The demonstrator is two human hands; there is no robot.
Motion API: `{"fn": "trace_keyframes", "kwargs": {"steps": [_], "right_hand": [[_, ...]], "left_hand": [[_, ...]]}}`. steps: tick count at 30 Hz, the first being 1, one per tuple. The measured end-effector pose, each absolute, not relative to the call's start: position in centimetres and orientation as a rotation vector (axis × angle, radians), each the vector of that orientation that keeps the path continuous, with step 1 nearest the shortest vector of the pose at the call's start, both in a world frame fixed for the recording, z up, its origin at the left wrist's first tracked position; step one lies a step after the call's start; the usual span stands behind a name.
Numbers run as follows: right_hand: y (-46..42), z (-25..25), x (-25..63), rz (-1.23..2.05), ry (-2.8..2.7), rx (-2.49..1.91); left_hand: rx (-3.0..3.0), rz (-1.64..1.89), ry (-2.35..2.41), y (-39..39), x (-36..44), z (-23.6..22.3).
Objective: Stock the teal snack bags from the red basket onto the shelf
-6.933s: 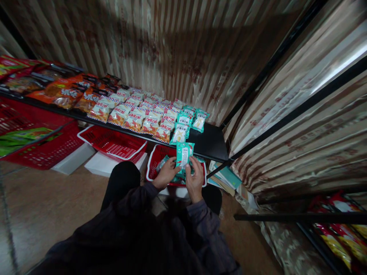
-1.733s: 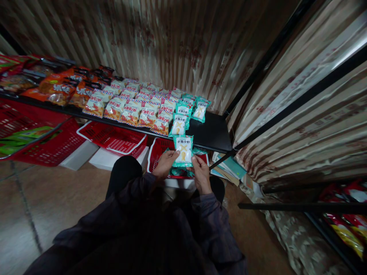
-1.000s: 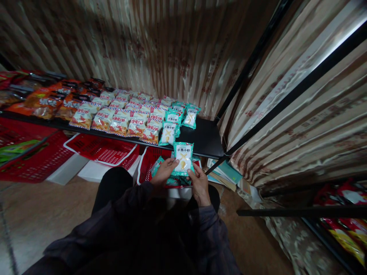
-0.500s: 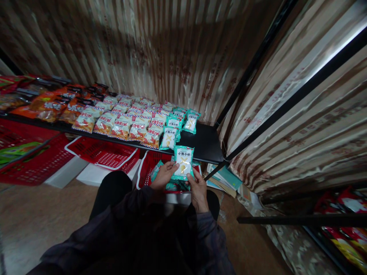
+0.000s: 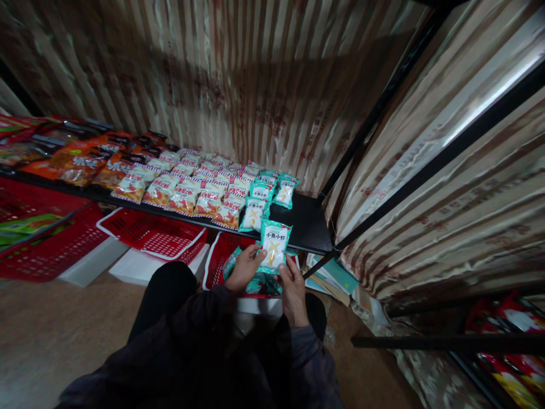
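Note:
Between my two hands is a teal-and-white snack bag, face up and close to the front edge of the black shelf. My left hand grips its left side, thumb on the front. My right hand pinches its lower right corner. Below, partly hidden by my hands, a red basket holds more teal bags. On the shelf just beyond, several matching teal bags stand in a short row, with another teal bag beside them at the right.
Rows of white-and-orange snack bags fill the middle of the shelf, and orange bags lie farther left. A second red basket sits under the shelf. Black metal posts slant at the right, before a striped curtain.
Both hands still hold the same teal snack bag, which has barely moved. The whole view has shifted slightly, so the shelf and its bags appear a little lower.

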State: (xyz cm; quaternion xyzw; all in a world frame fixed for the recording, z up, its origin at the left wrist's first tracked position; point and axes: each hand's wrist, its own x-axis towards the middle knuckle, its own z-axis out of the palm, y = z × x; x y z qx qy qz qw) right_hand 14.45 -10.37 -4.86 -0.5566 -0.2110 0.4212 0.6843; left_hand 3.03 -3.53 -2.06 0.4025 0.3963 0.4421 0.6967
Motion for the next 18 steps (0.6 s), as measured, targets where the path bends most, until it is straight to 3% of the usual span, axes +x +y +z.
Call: {"fn": "trace_keyframes", "kwargs": {"steps": [18], "right_hand": [[-8.7, -6.4, 16.6, 0.941, -0.328, -1.256]], "left_hand": [[0.869, 1.037, 0.88, -3.2, 5.2, -3.2]]}}
